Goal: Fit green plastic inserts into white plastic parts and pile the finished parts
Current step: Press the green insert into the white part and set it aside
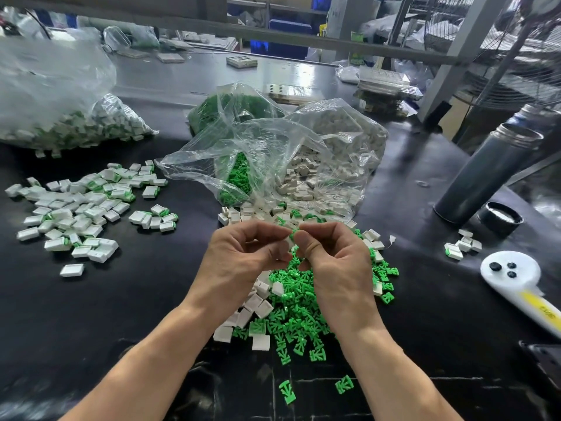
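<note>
In the centre of the frame the left hand (243, 253) and right hand (331, 253) meet fingertip to fingertip, pinching a small white part (290, 238) with a bit of green showing, so the fitting step seems in hand. Next, I judge, the insert must be pressed home and the part put on the finished pile (79, 208) at middle left.

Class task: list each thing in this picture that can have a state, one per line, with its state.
Left hand: pinching a small part.
Right hand: pinching the same part.
Clear bag: open, parts spilling out.
Flask: upright, uncapped.
Flask cap: off, beside the flask.
Finished parts: loosely piled.
</note>
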Action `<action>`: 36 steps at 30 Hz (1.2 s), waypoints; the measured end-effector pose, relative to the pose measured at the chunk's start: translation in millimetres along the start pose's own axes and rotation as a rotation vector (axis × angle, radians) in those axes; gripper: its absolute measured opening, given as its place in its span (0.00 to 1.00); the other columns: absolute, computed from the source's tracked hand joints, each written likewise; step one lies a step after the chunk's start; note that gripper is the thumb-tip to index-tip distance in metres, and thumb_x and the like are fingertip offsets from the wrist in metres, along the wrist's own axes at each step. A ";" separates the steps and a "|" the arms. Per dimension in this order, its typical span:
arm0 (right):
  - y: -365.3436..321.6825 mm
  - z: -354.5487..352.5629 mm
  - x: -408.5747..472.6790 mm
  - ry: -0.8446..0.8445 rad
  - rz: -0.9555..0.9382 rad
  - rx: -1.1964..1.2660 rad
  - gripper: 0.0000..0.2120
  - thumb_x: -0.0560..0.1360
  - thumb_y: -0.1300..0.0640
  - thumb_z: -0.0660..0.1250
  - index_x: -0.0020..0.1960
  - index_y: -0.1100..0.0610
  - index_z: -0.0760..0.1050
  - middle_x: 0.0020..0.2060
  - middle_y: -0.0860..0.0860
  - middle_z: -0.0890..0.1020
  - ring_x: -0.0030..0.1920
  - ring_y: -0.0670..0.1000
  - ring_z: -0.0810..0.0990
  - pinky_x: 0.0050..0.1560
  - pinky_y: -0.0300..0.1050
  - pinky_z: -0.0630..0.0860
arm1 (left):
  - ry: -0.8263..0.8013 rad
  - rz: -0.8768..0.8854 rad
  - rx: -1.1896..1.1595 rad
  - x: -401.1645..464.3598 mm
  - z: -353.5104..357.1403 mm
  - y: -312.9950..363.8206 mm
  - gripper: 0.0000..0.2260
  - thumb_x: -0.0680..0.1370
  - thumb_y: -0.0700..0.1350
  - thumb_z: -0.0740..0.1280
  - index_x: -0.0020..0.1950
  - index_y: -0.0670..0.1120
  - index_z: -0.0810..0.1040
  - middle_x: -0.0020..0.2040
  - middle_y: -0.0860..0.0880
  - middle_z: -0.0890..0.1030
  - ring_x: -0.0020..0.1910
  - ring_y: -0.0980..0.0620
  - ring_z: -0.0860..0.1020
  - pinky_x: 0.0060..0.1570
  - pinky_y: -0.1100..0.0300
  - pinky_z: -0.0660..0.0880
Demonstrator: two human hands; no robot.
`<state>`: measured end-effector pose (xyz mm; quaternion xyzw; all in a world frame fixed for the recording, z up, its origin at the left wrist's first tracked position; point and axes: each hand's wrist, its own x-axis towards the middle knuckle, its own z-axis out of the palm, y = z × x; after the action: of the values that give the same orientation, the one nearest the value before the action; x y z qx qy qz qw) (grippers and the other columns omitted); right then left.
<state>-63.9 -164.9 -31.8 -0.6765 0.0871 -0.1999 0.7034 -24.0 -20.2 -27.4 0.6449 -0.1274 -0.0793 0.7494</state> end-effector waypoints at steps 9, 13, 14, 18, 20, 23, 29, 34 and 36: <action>-3.1 1.6 -2.9 -0.035 -0.011 0.040 0.04 0.76 0.62 0.75 0.45 0.54 0.83 0.39 0.51 0.86 0.37 0.48 0.84 0.39 0.37 0.79 | 0.029 -0.034 -0.033 -1.0 -1.4 2.4 0.08 0.74 0.34 0.75 0.52 0.37 0.85 0.43 0.39 0.86 0.42 0.45 0.86 0.43 0.58 0.83; -2.9 1.8 -3.5 -0.071 -0.007 0.024 0.03 0.77 0.62 0.74 0.47 0.54 0.84 0.39 0.51 0.86 0.39 0.49 0.85 0.41 0.40 0.81 | 0.066 -0.045 -0.049 -0.5 -0.3 4.1 0.08 0.73 0.34 0.76 0.52 0.37 0.84 0.45 0.40 0.87 0.42 0.45 0.85 0.46 0.56 0.84; -3.0 0.3 -3.5 -0.085 -0.007 -0.006 0.03 0.77 0.61 0.74 0.47 0.53 0.84 0.39 0.50 0.86 0.39 0.49 0.84 0.42 0.40 0.81 | 0.070 -0.045 -0.044 -0.2 -0.6 4.6 0.08 0.72 0.34 0.76 0.51 0.37 0.85 0.45 0.40 0.87 0.42 0.45 0.85 0.47 0.55 0.85; -3.1 -7.7 -1.1 -0.110 -0.046 -0.228 0.03 0.78 0.55 0.74 0.47 0.48 0.83 0.41 0.45 0.86 0.39 0.44 0.84 0.41 0.38 0.81 | 0.065 -0.035 -0.012 -0.2 -1.5 5.8 0.08 0.73 0.33 0.75 0.51 0.37 0.85 0.45 0.41 0.87 0.42 0.46 0.85 0.45 0.59 0.83; -3.5 -10.2 1.0 -0.124 -0.051 -0.304 0.03 0.78 0.53 0.74 0.46 0.46 0.82 0.40 0.43 0.86 0.38 0.42 0.83 0.41 0.37 0.80 | 0.060 -0.025 0.011 -0.5 -2.0 5.3 0.07 0.73 0.32 0.75 0.50 0.38 0.85 0.45 0.41 0.87 0.43 0.46 0.85 0.45 0.59 0.84; -4.2 -12.7 4.2 -0.162 -0.018 -0.328 0.03 0.78 0.53 0.75 0.46 0.47 0.82 0.39 0.44 0.86 0.37 0.43 0.83 0.40 0.37 0.80 | 0.050 -0.012 0.039 -0.4 -3.1 3.1 0.06 0.73 0.33 0.75 0.49 0.40 0.86 0.44 0.41 0.87 0.42 0.45 0.85 0.46 0.57 0.84; -4.7 -15.9 5.9 -0.231 0.038 -0.354 0.03 0.79 0.52 0.73 0.47 0.49 0.83 0.38 0.48 0.86 0.39 0.51 0.85 0.44 0.52 0.84 | 0.044 0.000 0.069 0.8 -4.8 -1.1 0.07 0.73 0.35 0.76 0.50 0.43 0.86 0.44 0.43 0.87 0.44 0.45 0.86 0.48 0.55 0.84; -3.8 -14.8 2.6 -0.201 -0.045 -0.427 0.03 0.79 0.53 0.73 0.46 0.48 0.81 0.38 0.43 0.84 0.37 0.44 0.82 0.38 0.39 0.80 | 0.031 -0.012 0.101 1.4 -5.2 -3.2 0.07 0.75 0.36 0.75 0.51 0.42 0.86 0.44 0.43 0.87 0.42 0.48 0.86 0.46 0.58 0.84; -2.4 -11.9 0.5 -0.179 -0.081 -0.458 0.04 0.79 0.53 0.73 0.46 0.47 0.81 0.37 0.39 0.83 0.36 0.40 0.81 0.36 0.33 0.76 | 0.020 -0.023 0.133 1.8 -5.0 -3.1 0.05 0.76 0.37 0.75 0.51 0.42 0.86 0.43 0.43 0.87 0.40 0.48 0.85 0.44 0.57 0.84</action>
<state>-68.5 -176.0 -30.2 -0.8363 0.0404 -0.1422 0.5279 -20.7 -16.4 -31.0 0.6956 -0.1174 -0.0726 0.7050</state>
